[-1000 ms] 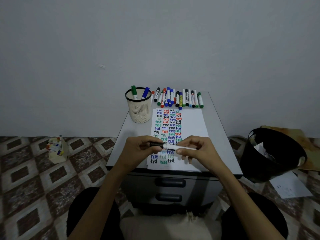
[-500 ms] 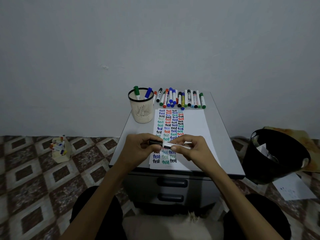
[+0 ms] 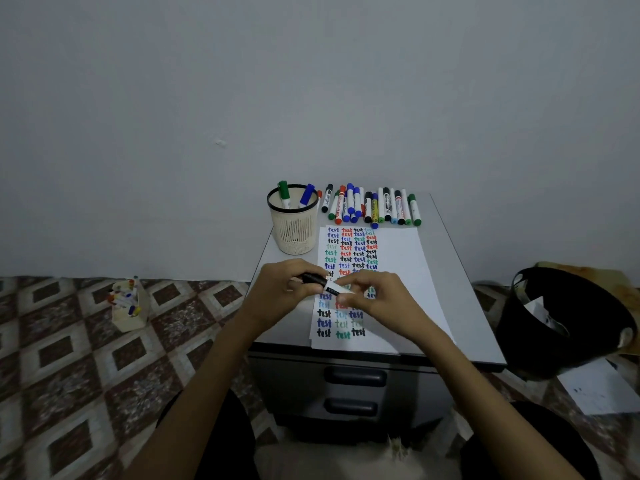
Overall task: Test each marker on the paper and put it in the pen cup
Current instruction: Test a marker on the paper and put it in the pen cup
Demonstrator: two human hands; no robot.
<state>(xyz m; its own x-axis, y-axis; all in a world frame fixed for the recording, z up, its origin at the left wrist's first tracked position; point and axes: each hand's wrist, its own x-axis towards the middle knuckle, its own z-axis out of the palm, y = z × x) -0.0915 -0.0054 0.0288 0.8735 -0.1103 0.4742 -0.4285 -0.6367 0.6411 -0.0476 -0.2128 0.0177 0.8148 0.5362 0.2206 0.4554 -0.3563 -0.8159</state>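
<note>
1. The left hand [image 3: 280, 289] and the right hand [image 3: 377, 303] meet over the lower half of the paper [image 3: 398, 271], at about 6 o'clock on the worktop [image 3: 464, 306].
2. Between them is a black marker [image 3: 322, 283], lying nearly level, with its black cap end toward 9 o'clock and its white barrel toward 3 o'clock.
3. The left grip is curled round the cap end; the right grip pinches the white barrel between thumb and fingertips. Both grips are closed on the same marker.
4. Whether the cap is fully seated on the barrel cannot be told.
5. The paper carries columns of the word "test" in blue, red, black and green down its 9 o'clock side; its 3 o'clock side is blank.
6. The pen cup [image 3: 294, 230], cream mesh with a dark rim, stands upright at 11 o'clock on the worktop, just beside the paper's top corner.
7. In the cup a green marker [image 3: 284, 194] and a blue marker [image 3: 307, 195] lean caps up.
8. A row of markers [image 3: 372, 207] lies side by side at 12 o'clock, above the paper's top edge.
9. The worktop tops a grey drawer unit [image 3: 353, 393].
10. On the tiled floor [image 3: 69, 358] a small box of markers [image 3: 130, 306] stands at 9 o'clock, a black bin [image 3: 568, 323] at 3 o'clock, and a loose sheet [image 3: 602, 389] just below the bin.
</note>
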